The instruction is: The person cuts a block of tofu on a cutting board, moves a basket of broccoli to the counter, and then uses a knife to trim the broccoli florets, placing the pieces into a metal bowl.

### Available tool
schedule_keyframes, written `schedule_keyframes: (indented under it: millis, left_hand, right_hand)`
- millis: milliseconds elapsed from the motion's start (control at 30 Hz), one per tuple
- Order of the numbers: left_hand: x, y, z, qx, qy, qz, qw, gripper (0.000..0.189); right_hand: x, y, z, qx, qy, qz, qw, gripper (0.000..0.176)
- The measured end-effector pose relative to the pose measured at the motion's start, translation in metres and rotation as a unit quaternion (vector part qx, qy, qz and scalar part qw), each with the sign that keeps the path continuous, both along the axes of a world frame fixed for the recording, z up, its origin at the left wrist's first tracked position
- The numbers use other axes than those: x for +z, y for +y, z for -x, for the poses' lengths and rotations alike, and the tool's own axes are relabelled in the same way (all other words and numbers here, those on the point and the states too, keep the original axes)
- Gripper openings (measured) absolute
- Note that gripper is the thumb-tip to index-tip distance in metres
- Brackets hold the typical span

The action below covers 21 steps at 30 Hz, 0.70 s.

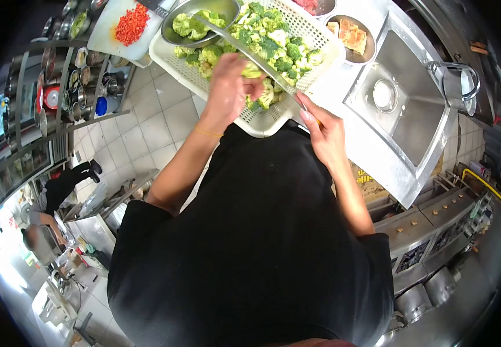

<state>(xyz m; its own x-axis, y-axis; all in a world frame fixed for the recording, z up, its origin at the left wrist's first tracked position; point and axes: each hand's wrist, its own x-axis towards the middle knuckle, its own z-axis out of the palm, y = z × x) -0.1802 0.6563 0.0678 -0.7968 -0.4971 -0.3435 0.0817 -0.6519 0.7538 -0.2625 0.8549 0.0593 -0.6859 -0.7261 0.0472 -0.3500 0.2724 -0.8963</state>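
My right hand [323, 128] is closed round the handle of a long knife [256, 59]. The blade slants up and left over a white plastic basket [332, 61] of cut broccoli [265, 34], its tip reaching over a metal bowl [227, 16]. That bowl rests at the basket's far left and has more broccoli pieces in it. Slightly blurred, my left hand [227, 89] is over the basket's near left part, just below the blade. Its fingers are curled around a broccoli floret [253, 70], which they partly hide.
Chopped red pepper [132, 25] lies on a white cutting board [101, 36] at the far left. Metal bowls, one with yellowish-brown pieces [351, 37], stand right of the basket beside a steel sink [418, 87]. Left are shelves [60, 92] and another person [60, 191]; stoves [424, 222] are at right.
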Motion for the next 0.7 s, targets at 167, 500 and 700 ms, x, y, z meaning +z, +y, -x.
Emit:
schedule_keyframes:
  millis: [167,500,700]
  left_hand:
    - [0.000,-0.090,0.001,0.123,-0.048,0.362,0.923,0.014]
    - [-0.029,-0.068,0.030,-0.073,-0.091,0.781,0.613,0.024]
    - [-0.065,-0.044,0.030,-0.198,-0.116,0.776,0.587,0.023]
  right_hand:
    - [-0.008,0.043,0.010,-0.065,-0.185,-0.067,0.978,0.033]
    - [-0.009,0.070,0.013,-0.134,-0.292,0.038,0.946,0.039]
    - [-0.011,0.077,0.006,-0.161,-0.299,0.030,0.940,0.039]
